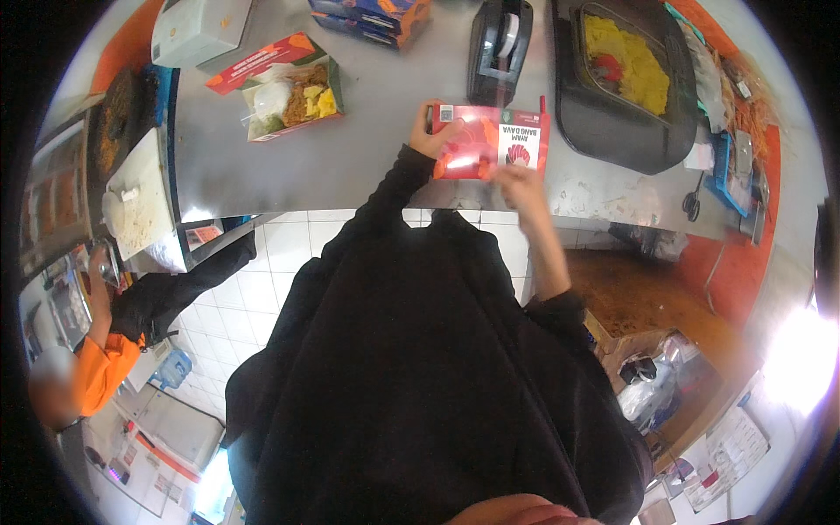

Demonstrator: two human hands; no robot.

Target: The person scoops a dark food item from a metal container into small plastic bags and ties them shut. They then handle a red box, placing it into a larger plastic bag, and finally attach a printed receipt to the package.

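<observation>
A closed red printed cardboard food box point(469, 151) sits near the front edge of the steel counter. It bears writing on a white panel and a printed code. My left hand point(433, 134) grips its left end, with the thumb on top. At the box's near right edge is my right hand point(522, 187), its fingers curled and blurred; whether they pinch anything is unclear. Just behind the box stands a black tape dispenser point(502, 52) with a roll of tape. Further left, an open food box point(295, 95) shows rice, brown shredded food and yellow pieces.
Right of the dispenser, a black tray point(617, 147) carries a container of yellow food point(627, 62). Scissors point(692, 200) lie near a blue basket point(725, 174). Flat blue boxes point(374, 20) are stacked at the back. A co-worker in an orange shirt point(108, 371) is at the far left.
</observation>
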